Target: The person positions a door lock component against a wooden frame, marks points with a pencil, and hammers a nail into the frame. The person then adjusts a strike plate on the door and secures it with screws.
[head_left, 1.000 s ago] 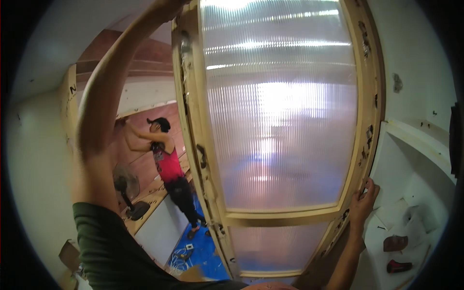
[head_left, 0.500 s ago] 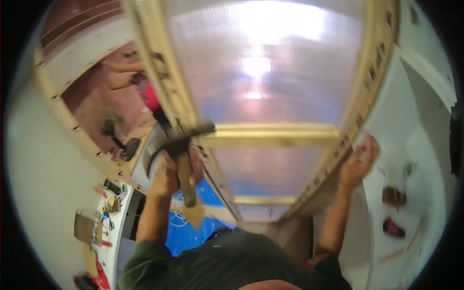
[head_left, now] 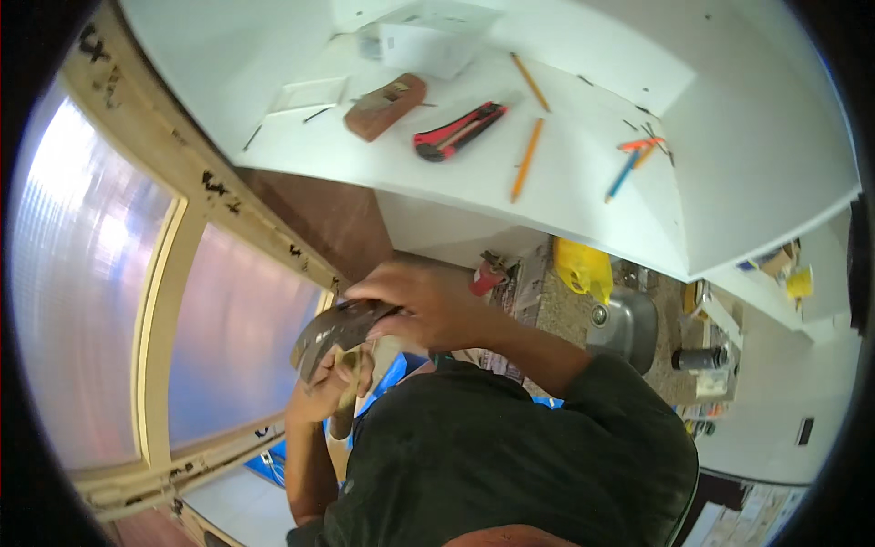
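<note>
Close in front of my chest is a hammer [head_left: 339, 334] with a dark metal head and a wooden handle. My left hand [head_left: 330, 383] is closed around the handle just below the head. From the other side my right hand [head_left: 428, 305] reaches across, its fingers bent over the hammer's head; both hands are somewhat blurred. To their left stands a pale wooden frame [head_left: 162, 301] with translucent ribbed panels.
A white shelf [head_left: 583, 214] spans the far side, bearing a small wooden hand plane [head_left: 387, 105], a red-black utility knife [head_left: 458, 132], pencils [head_left: 527, 159] and a clear plastic box [head_left: 433, 41]. Below, at right, are a yellow bag [head_left: 583, 266] and a metal sink [head_left: 629, 328].
My view has swung right, from the framed panel toward the shelf. The hammer remains in my left hand, and my right hand has come from apart onto its head.
</note>
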Demonstrator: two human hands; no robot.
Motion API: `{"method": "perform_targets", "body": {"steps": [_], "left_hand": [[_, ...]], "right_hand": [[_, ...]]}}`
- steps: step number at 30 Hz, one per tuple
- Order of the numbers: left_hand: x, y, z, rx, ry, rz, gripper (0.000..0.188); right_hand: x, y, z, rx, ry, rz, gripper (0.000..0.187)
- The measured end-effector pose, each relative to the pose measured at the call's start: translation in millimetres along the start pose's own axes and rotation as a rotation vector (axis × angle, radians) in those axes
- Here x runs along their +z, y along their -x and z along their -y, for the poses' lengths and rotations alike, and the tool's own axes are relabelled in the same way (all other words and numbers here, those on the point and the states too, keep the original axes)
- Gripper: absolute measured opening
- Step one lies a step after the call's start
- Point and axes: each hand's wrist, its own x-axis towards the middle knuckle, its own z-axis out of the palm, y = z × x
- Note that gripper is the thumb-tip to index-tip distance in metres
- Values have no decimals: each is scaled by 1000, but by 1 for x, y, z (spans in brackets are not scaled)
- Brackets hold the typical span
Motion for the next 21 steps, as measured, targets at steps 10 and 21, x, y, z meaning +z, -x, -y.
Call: {"method": "perform_targets", "body": {"steps": [10,21], "left_hand": [[139,-176,-130,467,-816,373,77],[227,-270,-115,633,-1108,176,48]], "right_hand": [[-228,77,50,545,655,-845,29],[-348,77,-62,746,721,-668,29]]}}
